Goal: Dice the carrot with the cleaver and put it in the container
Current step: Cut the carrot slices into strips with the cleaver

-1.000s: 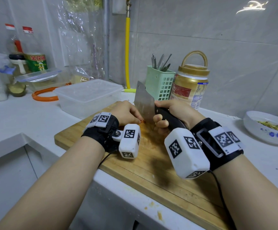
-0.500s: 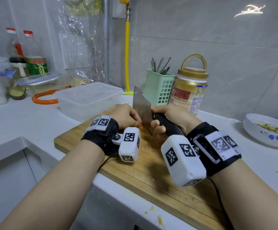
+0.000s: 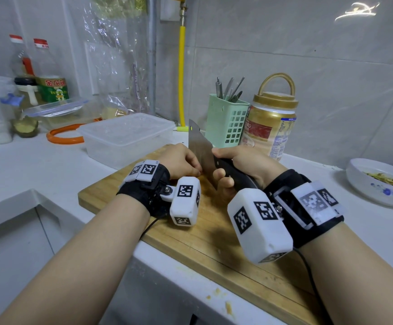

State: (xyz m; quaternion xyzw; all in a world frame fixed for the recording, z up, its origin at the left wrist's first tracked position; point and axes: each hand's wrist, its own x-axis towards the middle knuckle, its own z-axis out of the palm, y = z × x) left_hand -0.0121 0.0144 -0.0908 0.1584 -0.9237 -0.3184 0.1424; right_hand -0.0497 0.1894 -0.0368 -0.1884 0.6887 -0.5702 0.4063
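At frame centre, on a wooden cutting board (image 3: pixel 214 238): two hands at work, both wrists wearing black straps with white marker blocks.

Right hand (image 3: pixel 242 164): fingers and thumb wrapped tight round the dark handle of the cleaver (image 3: pixel 201 148). Blade upright, edge down toward the board, flat side facing the left hand.

Left hand (image 3: pixel 181 160): fingers curled downward on the board, knuckles just beside the blade. Whatever lies beneath them is covered; whether they clamp on anything cannot be told.

Carrot: not visible as such, hidden behind the left hand and blade. Its exact position cannot be told.

Container (image 3: pixel 126 137): clear plastic box, above and left of the hands, just beyond the board's far left corner.

Upper centre, against the tiled wall: green slotted utensil holder (image 3: pixel 228 121) with metal tools, and beside it on the right a gold-lidded jar (image 3: pixel 271 127) with a loop handle.

Right edge of frame: white dish (image 3: pixel 355 181) with yellowish scraps and blue marks.

Upper left: bottles (image 3: pixel 50 73), a lidded glass box, an orange ring (image 3: pixel 61 137).

Lower centre: small yellow crumbs on the white counter edge.
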